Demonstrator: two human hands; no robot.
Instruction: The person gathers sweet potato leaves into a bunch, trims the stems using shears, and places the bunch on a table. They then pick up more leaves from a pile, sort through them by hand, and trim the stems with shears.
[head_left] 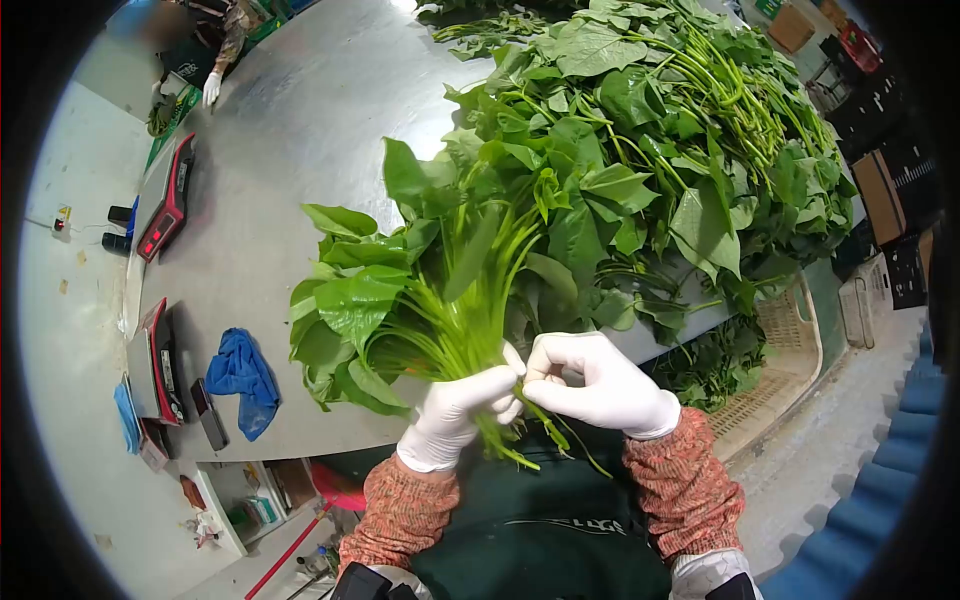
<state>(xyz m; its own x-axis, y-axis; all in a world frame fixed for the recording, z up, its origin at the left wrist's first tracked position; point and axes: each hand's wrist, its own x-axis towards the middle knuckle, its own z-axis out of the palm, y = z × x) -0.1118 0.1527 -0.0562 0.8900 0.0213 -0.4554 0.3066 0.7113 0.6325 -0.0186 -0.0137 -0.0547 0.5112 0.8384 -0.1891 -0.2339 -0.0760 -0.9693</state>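
My left hand [455, 415] is closed around the stems of a bunch [430, 290] of leafy greens, held above the near edge of the tabletop [290, 150]. My right hand [590, 385] pinches at the stem ends just beside it. Behind the bunch one big heap [660, 130] of loose greens covers the tabletop's right side. To my left sit two scales [165, 200], one blue cloth [243, 375] and one phone [209, 413]. A crate [790, 350] stands below the heap. Another person's gloved hand [211, 88] works at the far corner.
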